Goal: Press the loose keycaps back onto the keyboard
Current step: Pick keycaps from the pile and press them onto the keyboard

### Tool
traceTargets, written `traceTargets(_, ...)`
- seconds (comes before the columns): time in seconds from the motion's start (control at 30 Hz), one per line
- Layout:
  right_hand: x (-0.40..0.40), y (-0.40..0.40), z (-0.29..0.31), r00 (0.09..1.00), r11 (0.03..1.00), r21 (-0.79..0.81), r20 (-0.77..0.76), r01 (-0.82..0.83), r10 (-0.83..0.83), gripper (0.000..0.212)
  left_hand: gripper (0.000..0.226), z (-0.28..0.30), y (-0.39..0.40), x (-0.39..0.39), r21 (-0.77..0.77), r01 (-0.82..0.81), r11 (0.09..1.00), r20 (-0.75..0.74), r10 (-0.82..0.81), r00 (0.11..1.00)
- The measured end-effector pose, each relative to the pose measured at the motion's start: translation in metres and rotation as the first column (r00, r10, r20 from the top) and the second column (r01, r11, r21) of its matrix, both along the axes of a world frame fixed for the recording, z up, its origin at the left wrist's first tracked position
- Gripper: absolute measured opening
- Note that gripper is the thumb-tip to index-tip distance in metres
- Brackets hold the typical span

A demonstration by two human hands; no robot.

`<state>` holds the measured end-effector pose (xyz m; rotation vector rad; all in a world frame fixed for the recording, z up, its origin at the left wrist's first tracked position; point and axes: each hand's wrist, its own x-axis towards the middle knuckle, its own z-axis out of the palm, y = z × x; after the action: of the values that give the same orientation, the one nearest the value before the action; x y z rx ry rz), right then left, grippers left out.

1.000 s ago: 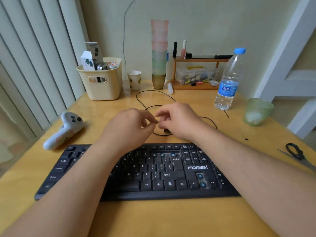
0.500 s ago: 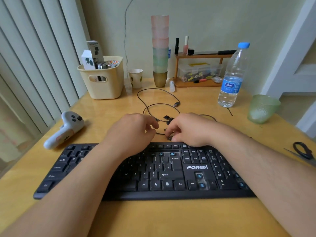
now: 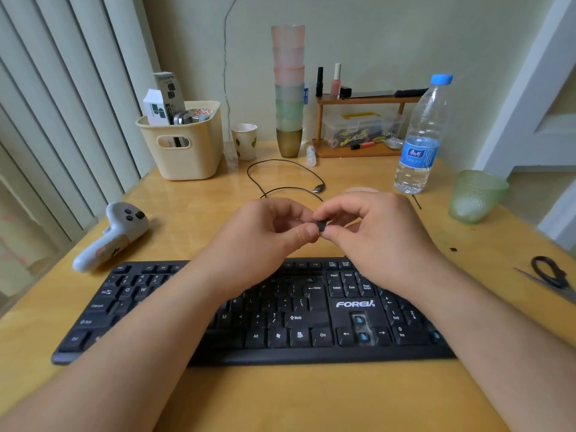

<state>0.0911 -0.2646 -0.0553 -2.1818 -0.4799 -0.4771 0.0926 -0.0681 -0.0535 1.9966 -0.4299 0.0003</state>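
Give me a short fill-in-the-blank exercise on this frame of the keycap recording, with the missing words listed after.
1. Both hands, left hand and right hand, pinch a small black ____ between them above the keyboard.
2. Bare blue switches show in the arrow cluster, where the up and ____ arrow caps are missing.
3. The water bottle has a ____ cap.
4. The white game controller lies to the ____ of the keyboard's far edge.

Missing words: keycap; down; blue; left
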Motion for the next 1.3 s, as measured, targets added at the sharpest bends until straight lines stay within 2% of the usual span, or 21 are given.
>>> traceTargets(0.13,0.001,0.001,-0.005,0.995,0.99,0.113,-0.036,-0.086,0.09,0.042,0.005,-0.002,-0.002,0.0,-0.107,-0.037,0.994,-0.017,0.035,0.999)
traceTargets(0.27,0.002,-0.001,-0.009,0.988,0.973,0.196,-0.074,-0.119,0.136,0.041,0.01,-0.001,-0.002,0.0,-0.167,-0.042,0.985,-0.077,0.029,0.997)
traceTargets(0.47,0.003,0.001,-0.011,0.992,0.958,0.26,-0.005,-0.12,0.125,0.037,0.031,0.003,-0.006,-0.002,-0.306,-0.079,0.949,-0.252,-0.001,0.968)
traceTargets(0.6,0.001,0.005,-0.013,0.989,0.955,0.257,0.05,-0.15,0.142,0.036,0.049,0.003,-0.006,-0.003,-0.403,-0.091,0.911,-0.305,-0.04,0.951)
traceTargets(0.7,0.002,0.006,-0.012,0.989,0.96,0.239,0.058,-0.149,0.139,0.039,0.051,0.004,-0.005,-0.001,-0.48,-0.13,0.868,-0.337,-0.046,0.94)
traceTargets(0.8,0.001,0.004,-0.011,0.986,0.961,0.224,0.037,-0.164,0.16,0.049,0.047,0.004,-0.003,0.0,-0.477,-0.161,0.864,-0.335,-0.009,0.942)
traceTargets(0.9,0.002,0.001,-0.012,0.987,0.975,0.161,0.056,-0.156,0.149,0.042,0.046,0.003,-0.004,-0.001,-0.473,-0.149,0.869,-0.336,-0.021,0.942)
traceTargets(1.03,0.003,0.0,-0.01,0.991,0.979,0.158,0.062,-0.131,0.122,0.033,0.062,0.005,-0.005,-0.002,-0.507,-0.133,0.852,-0.348,-0.061,0.936)
traceTargets(1.1,0.005,-0.001,-0.01,0.993,0.976,0.181,0.042,-0.12,0.114,0.035,0.059,0.005,-0.004,-0.001,-0.504,-0.124,0.855,-0.351,-0.072,0.933)
traceTargets(1.3,0.007,-0.003,-0.008,0.987,0.963,0.216,0.046,-0.161,0.155,0.039,0.021,0.0,-0.003,-0.001,-0.453,-0.035,0.891,-0.337,-0.134,0.932)
